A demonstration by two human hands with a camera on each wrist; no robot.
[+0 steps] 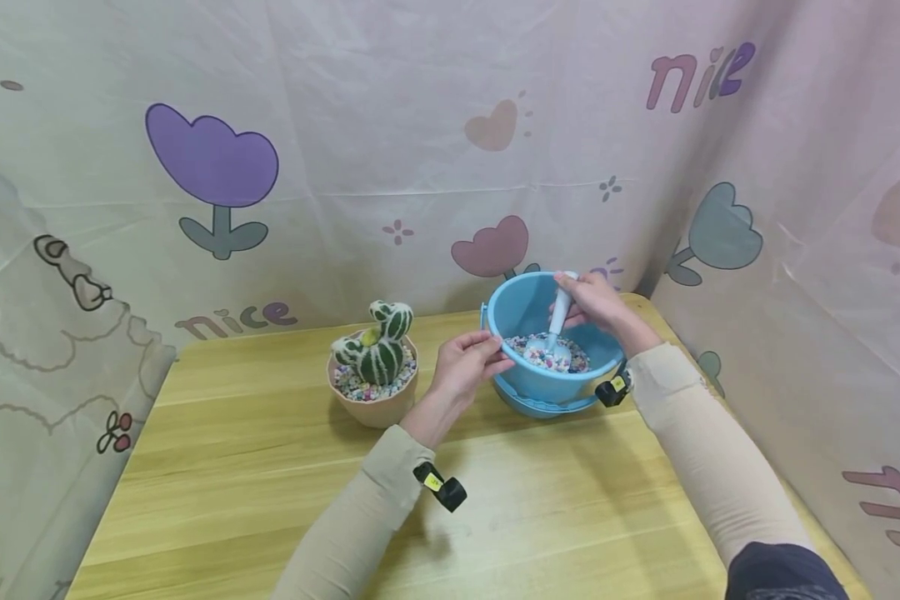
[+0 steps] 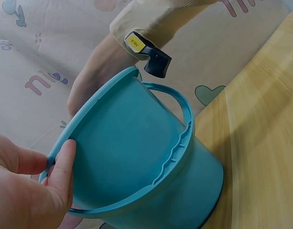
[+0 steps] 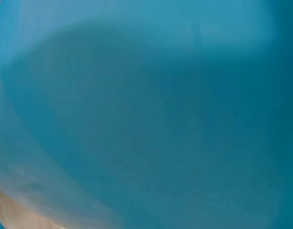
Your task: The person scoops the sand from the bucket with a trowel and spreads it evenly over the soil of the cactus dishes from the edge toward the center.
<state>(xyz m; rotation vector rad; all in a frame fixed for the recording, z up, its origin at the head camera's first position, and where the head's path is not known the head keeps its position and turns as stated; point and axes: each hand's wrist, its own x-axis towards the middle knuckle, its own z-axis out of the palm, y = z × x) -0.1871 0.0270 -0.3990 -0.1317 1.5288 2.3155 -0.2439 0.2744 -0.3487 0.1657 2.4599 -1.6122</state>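
Note:
A light blue plastic bucket (image 1: 542, 382) stands toward the back right of the table, with small multicoloured pebbles (image 1: 521, 343) inside. My left hand (image 1: 465, 364) pinches its rim on the near left side, thumb inside and fingers outside or the reverse, as the left wrist view shows the rim (image 2: 91, 102) between them. In my right hand (image 1: 598, 302) is the handle of a pale blue toy shovel (image 1: 560, 315). Its blade sits down among the pebbles and carries some. The bucket's wall (image 3: 151, 119) fills the right wrist view, which hides that hand and the shovel.
Left of the bucket, a plush-looking striped cactus (image 1: 378, 360) rises from a peach pot (image 1: 378, 411) topped with similar pebbles. The bucket's carrying handle (image 2: 177, 102) hangs lowered along its near side. Behind the wooden table (image 1: 255, 467) hangs a printed curtain (image 1: 375, 142).

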